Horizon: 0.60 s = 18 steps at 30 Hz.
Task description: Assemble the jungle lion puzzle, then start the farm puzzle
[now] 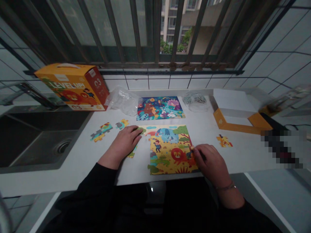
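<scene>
A partly joined jigsaw puzzle (170,152) with an elephant and a lion lies on the white counter. My left hand (126,142) rests at its upper left, fingertips on a green and white piece. My right hand (210,161) is at the puzzle's right edge, thumb and fingers closed around a piece that is mostly hidden. Loose pieces (132,152) show under my left wrist. Farther left are a joined strip of pieces (101,132) and a small cluster (122,123). Another cluster (224,141) lies to the right.
Behind the puzzle lies a dark blue picture (160,108), between a clear plastic bag (125,102) and a bag with small contents (196,101). An orange box (75,87) stands by the sink (48,142). An open box (239,113) sits at the right.
</scene>
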Tool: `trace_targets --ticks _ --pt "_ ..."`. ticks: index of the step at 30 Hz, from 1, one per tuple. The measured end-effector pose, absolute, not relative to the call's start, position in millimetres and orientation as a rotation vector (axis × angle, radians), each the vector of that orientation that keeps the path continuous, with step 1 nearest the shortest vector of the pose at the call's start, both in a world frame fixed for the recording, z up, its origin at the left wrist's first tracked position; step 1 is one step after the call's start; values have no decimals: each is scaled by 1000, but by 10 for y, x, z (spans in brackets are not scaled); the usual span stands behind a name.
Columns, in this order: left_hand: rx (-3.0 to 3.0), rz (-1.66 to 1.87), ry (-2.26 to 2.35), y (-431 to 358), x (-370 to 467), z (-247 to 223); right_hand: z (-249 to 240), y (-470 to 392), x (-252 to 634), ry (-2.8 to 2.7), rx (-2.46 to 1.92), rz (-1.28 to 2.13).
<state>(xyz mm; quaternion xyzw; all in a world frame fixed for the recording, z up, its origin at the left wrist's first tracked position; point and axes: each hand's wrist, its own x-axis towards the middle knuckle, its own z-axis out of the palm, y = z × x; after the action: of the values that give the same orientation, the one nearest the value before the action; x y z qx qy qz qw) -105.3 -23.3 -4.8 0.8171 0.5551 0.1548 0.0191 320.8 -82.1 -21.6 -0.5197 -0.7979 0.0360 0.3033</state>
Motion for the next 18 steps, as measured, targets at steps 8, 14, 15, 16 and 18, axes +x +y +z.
trace_targets --ticks 8,14,15,16,18 --pt "2519 502 1736 -235 -1078 -112 -152 -1032 3058 -2286 -1120 93" --pt "2534 490 1744 -237 -1067 -72 -154 -1140 3007 -2466 -992 173" --pt "2533 500 1729 -240 -1059 -58 -155 -1128 3034 -2474 -996 158" --pt "2532 513 1709 -245 -1048 -42 -156 -1113 3063 -2482 -1004 145" --pt "2527 539 1660 -256 -1026 -13 -154 -1084 3109 -2494 -1021 137"
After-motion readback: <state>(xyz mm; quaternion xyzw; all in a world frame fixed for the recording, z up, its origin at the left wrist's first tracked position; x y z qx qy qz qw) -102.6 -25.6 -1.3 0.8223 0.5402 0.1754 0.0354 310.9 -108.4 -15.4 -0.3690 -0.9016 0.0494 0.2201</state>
